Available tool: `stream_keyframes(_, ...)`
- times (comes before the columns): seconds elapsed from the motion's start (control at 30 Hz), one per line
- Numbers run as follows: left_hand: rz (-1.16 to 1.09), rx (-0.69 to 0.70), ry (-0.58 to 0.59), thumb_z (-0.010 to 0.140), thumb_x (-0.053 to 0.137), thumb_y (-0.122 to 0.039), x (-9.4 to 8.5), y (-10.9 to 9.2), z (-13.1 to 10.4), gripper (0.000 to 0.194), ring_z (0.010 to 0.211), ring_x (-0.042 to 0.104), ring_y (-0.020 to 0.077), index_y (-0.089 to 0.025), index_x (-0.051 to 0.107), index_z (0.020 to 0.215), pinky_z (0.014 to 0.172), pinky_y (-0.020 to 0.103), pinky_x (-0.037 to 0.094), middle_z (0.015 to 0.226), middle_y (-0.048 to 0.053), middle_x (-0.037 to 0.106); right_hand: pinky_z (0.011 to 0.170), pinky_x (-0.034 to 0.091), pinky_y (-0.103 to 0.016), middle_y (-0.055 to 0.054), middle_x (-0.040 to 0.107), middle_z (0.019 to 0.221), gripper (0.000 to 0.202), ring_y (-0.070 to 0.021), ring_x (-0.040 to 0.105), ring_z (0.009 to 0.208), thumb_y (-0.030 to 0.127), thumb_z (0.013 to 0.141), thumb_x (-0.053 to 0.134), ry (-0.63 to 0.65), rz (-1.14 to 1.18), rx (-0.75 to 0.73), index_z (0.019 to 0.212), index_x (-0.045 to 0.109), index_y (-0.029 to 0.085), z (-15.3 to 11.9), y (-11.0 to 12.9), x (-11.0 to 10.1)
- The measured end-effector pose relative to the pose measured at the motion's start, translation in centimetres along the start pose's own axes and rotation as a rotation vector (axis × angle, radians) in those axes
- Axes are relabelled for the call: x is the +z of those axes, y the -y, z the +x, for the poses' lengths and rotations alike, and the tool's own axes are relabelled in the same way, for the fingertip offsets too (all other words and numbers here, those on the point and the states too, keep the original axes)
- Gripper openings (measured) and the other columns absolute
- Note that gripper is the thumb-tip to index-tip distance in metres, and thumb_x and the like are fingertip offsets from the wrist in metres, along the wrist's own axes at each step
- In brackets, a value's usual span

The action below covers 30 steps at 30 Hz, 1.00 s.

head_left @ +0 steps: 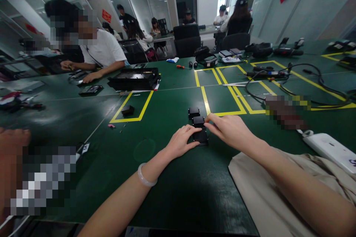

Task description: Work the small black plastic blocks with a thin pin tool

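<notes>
Has the left grip [182, 140] curled at the left side of the near block [200, 139], forefinger by the far edge, thumb by the near edge; cannot tell whether clasping or only resting there. Has the right grip [228, 127] at the right end of the middle block [198, 121], thumb and forefinger close together; cannot tell whether pinching. Shows the far block [194, 112] just beyond, outside both grips, on the green worktop [172, 181]. Shows farther left a small box [127, 110] inside yellow tape [146, 106].
</notes>
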<state>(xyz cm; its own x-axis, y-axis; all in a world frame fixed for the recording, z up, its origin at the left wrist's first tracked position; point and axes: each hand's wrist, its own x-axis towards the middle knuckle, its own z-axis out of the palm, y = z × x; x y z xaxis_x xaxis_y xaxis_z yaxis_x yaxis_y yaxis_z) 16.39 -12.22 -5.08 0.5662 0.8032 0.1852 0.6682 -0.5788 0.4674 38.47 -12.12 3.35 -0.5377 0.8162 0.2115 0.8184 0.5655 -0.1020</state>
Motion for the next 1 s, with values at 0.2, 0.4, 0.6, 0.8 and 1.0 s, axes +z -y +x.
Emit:
stream_keyframes(0.2, 0.0, 0.002, 0.008, 0.09, 0.06, -0.034, -0.02, 0.02, 0.0, 0.046, 0.107, 0.052, 0.0238, -0.029, 0.046, 0.134, 0.091, 0.038, 0.046, 0.118, 0.006, 0.054, 0.054, 0.025, -0.027, -0.003, 0.069, 0.076, 0.027, -0.018, 0.063, 0.064, 0.028, 0.097, 0.034, -0.02, 0.046, -0.031, 0.114, 0.053, 0.02, 0.0, -0.07, 0.0)
stream_keyframes(0.4, 0.011, 0.012, -0.003, 0.09, 0.061, -0.034, 0.17, 0.21, 0.03, 0.047, 0.106, 0.053, 0.0242, -0.028, 0.046, 0.133, 0.091, 0.038, 0.046, 0.116, 0.007, 0.054, 0.054, 0.025, -0.028, -0.004, 0.069, 0.072, 0.03, -0.0199, 0.064, 0.065, 0.039, 0.098, 0.036, 0.0, 0.019, -0.022, 0.104, 0.057, 0.02, 0.04, -0.27, 0.05)
stream_keyframes(0.6, 0.013, 0.009, 0.004, 0.09, 0.061, -0.034, 0.08, 0.14, 0.0, 0.046, 0.108, 0.052, 0.0242, -0.028, 0.047, 0.133, 0.092, 0.038, 0.046, 0.119, 0.007, 0.053, 0.055, 0.026, -0.027, -0.003, 0.069, 0.076, 0.027, -0.0185, 0.064, 0.066, 0.027, 0.097, 0.035, -0.022, 0.078, -0.034, 0.116, 0.052, 0.02, 0.02, -0.21, 0.14)
stream_keyframes(0.8, 0.011, 0.006, -0.002, 0.09, 0.062, -0.034, 0.15, 0.15, -0.04, 0.047, 0.107, 0.052, 0.0235, -0.028, 0.047, 0.133, 0.091, 0.037, 0.046, 0.118, 0.006, 0.054, 0.055, 0.025, -0.027, -0.003, 0.067, 0.071, 0.028, -0.0189, 0.062, 0.064, 0.038, 0.097, 0.037, -0.008, 0.047, -0.027, 0.103, 0.058, 0.02, 0.0, -0.26, 0.11)
stream_keyframes(1.0, 0.019, 0.008, 0.003, 0.09, 0.061, -0.035, 0.17, 0.16, -0.03, 0.046, 0.107, 0.052, 0.0241, -0.028, 0.046, 0.134, 0.091, 0.038, 0.046, 0.119, 0.007, 0.053, 0.055, 0.026, -0.027, -0.002, 0.067, 0.071, 0.03, -0.0178, 0.06, 0.061, 0.026, 0.095, 0.036, -0.02, 0.094, -0.025, 0.121, 0.049, 0.019, -0.06, -0.06, 0.0)
